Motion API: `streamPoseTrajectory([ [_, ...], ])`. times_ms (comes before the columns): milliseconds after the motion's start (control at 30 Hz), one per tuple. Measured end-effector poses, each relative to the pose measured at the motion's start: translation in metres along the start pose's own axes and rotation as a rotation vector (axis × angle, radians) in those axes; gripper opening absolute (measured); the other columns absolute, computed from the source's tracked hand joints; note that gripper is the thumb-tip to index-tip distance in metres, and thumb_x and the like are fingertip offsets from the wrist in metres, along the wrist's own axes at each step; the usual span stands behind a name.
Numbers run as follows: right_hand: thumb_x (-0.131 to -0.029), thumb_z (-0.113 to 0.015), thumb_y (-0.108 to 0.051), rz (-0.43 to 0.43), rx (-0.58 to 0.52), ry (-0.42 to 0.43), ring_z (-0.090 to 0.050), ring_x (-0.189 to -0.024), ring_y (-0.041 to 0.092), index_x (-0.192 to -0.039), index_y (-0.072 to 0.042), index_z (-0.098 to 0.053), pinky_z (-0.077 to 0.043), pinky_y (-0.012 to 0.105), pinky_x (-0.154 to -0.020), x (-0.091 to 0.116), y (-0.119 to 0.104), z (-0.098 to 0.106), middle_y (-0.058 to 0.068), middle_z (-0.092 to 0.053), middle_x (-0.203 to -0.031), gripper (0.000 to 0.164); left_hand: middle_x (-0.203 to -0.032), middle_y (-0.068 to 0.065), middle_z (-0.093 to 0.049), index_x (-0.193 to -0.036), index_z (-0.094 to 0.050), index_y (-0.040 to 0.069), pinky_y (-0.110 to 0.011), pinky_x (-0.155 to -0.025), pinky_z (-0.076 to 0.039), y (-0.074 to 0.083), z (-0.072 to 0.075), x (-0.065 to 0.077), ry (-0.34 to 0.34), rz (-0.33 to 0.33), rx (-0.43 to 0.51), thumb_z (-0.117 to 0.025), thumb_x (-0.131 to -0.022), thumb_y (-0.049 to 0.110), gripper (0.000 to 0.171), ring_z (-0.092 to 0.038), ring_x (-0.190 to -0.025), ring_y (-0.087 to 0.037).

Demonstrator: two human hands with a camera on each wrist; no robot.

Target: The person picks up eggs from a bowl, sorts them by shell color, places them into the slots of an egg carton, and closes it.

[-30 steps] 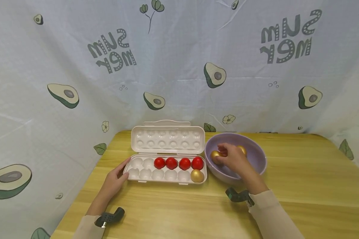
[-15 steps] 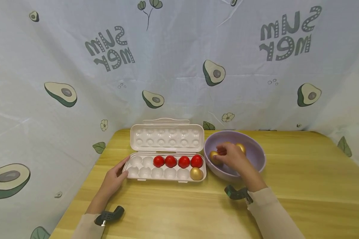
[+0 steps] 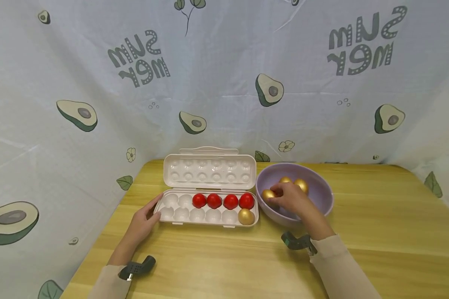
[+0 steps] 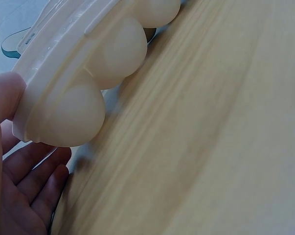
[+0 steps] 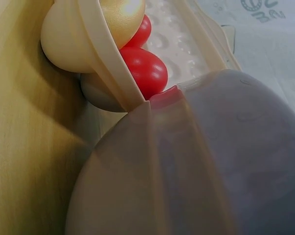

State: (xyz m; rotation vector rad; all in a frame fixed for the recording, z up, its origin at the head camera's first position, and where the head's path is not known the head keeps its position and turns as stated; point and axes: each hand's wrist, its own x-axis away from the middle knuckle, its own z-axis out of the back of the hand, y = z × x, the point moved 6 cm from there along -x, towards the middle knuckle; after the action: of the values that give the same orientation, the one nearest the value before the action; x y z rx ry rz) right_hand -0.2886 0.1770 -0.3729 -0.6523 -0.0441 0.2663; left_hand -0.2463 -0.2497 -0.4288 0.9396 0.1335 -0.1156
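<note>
A white egg carton (image 3: 171, 214) lies with its lid (image 3: 209, 171) raised behind it. Red eggs (image 3: 230, 202) fill several back-row cups, and one gold egg (image 3: 246, 216) sits at the front right. My left hand (image 3: 142, 222) holds the carton's left end, thumb on its rim in the left wrist view. Inside the purple bowl (image 3: 318, 199), my right hand (image 3: 289, 197) pinches a gold egg (image 3: 268, 195) near the bowl's left wall. Two more gold eggs (image 3: 301, 185) show behind the fingers. The bowl wall blocks the right hand from the right wrist view.
The bowl stands close against the carton's right end. Both rest on a wooden table (image 3: 217, 257). An avocado-print cloth (image 3: 224, 91) hangs behind the table and along its left side. Each wrist carries a dark camera mount (image 3: 138, 268).
My right hand has shifted very slightly in the bowl, and the gold eggs behind it show more. The left hand stays at the carton's end. The head view has tilted a little.
</note>
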Motion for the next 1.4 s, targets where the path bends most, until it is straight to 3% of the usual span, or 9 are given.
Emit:
streamPoseTrajectory([
  [100,-0.080,-0.076,-0.015,0.004,-0.001,-0.020,-0.063,-0.090,0.027,-0.105,0.005,-0.069,-0.050,0.046,-0.087,0.000,-0.001,-0.002,0.013,-0.070,-0.095,0.032,-0.147,-0.016,-0.042,-0.145,-0.044,0.008,0.000,-0.092,-0.027,-0.001,0.000,0.000,0.002,0.000,0.008,-0.055,-0.093,0.003,0.053,-0.039,-0.135,-0.030],
  [300,-0.080,-0.076,-0.016,0.030,0.013,-0.035,-0.061,-0.088,0.024,-0.106,0.004,-0.069,-0.050,0.044,-0.084,0.002,-0.004,-0.002,0.010,-0.069,-0.094,0.034,-0.145,-0.024,-0.042,-0.142,-0.044,-0.002,-0.003,-0.094,-0.030,0.035,0.007,0.010,-0.003,-0.017,0.019,-0.053,-0.092,-0.002,0.051,-0.039,-0.134,-0.038],
  [367,-0.080,-0.075,-0.016,0.041,0.018,-0.040,-0.060,-0.088,0.023,-0.106,0.004,-0.069,-0.049,0.043,-0.084,0.003,-0.004,-0.002,0.010,-0.069,-0.095,0.034,-0.146,-0.021,-0.042,-0.143,-0.045,0.001,-0.003,-0.094,-0.030,0.028,0.005,0.008,0.000,-0.024,0.015,-0.054,-0.092,0.001,0.051,-0.039,-0.134,-0.035],
  [533,-0.081,-0.074,-0.016,0.040,0.025,-0.045,-0.059,-0.088,0.023,-0.107,0.002,-0.069,-0.049,0.044,-0.085,0.001,-0.002,-0.003,0.009,-0.069,-0.096,0.032,-0.147,-0.013,-0.043,-0.145,-0.046,0.011,-0.001,-0.094,-0.028,-0.005,-0.001,-0.002,0.008,-0.035,0.021,-0.056,-0.093,0.006,0.053,-0.039,-0.135,-0.028],
  [1400,-0.079,-0.074,-0.014,0.113,0.083,-0.011,-0.059,-0.083,0.021,-0.102,0.000,-0.071,-0.049,0.040,-0.080,0.003,-0.011,-0.002,0.006,-0.068,-0.091,0.028,-0.147,-0.013,-0.043,-0.145,-0.046,0.011,-0.001,-0.093,-0.028,-0.003,0.000,-0.001,0.004,-0.020,0.019,-0.056,-0.093,0.006,0.053,-0.039,-0.136,-0.028],
])
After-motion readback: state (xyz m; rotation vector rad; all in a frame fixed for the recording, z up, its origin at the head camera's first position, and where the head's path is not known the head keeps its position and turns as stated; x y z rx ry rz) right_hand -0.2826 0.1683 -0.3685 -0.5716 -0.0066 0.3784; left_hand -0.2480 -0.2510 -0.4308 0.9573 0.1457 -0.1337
